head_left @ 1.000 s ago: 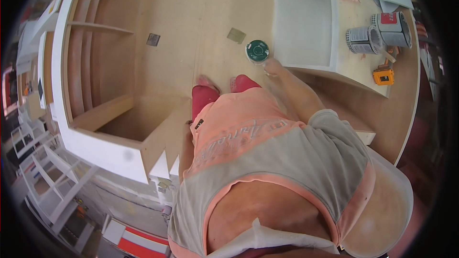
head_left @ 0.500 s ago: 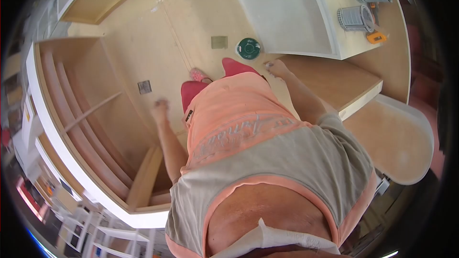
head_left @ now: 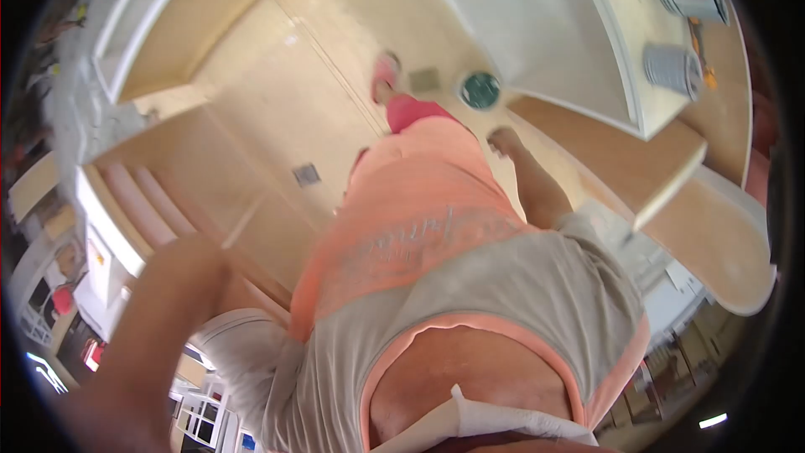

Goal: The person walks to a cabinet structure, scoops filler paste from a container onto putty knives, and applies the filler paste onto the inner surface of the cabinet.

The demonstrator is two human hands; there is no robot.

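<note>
Just beyond right grip (head_left: 503, 141), green lid (head_left: 480, 90).

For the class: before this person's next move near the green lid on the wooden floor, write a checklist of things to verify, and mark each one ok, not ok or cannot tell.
1. Right hand empty: ok, nothing shows in its grip.
2. Right hand apart from the green lid: ok, a gap shows.
3. Left hand in view: not ok, only a blurred arm shows.
4. Green lid lying flat on the floor: ok.
5. Square pad beside the lid, clear of the foot: ok.
6. Picture sharp enough for detail: not ok.
</note>
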